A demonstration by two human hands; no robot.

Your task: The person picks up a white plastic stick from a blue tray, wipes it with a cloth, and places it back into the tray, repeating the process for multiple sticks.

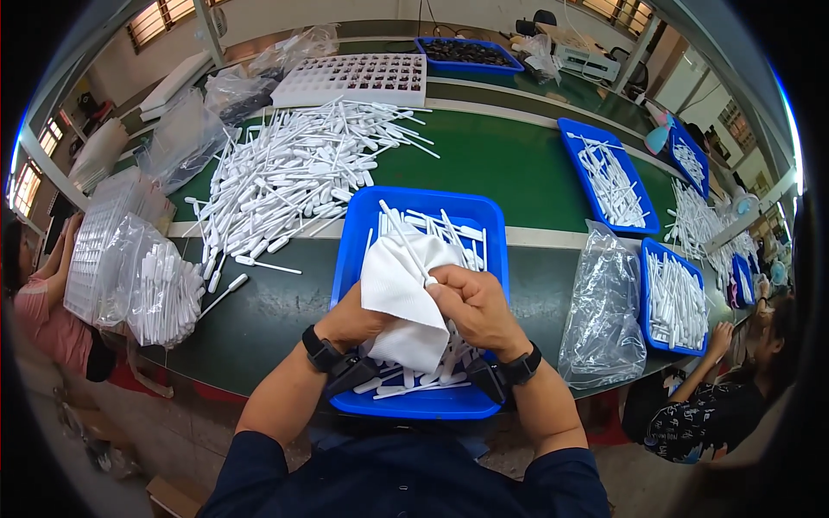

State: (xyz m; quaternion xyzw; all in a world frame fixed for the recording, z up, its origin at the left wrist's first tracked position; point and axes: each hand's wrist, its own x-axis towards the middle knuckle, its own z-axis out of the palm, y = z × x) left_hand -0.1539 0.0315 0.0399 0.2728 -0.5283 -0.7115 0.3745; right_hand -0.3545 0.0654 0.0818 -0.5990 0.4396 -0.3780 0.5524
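Observation:
A white cloth (404,302) hangs over the blue tray (347,259) in front of me. My left hand (352,316) holds the cloth from its left side, with most of the fingers hidden behind the fabric. Across the cloth lies a slim white plastic stick (404,237) with a thicker end, slanting up to the left. My right hand (473,307) pinches the stick's lower end against the cloth. More of these white sticks (466,233) lie loose in the tray, partly covered by the cloth and my hands.
A large heap of white sticks (294,164) covers the bench at the far left, beside a bagged bundle (164,293). Blue trays (643,226) of sticks and a clear plastic bag (604,311) lie to the right. A white foam tray (350,79) stands behind. People sit at both sides.

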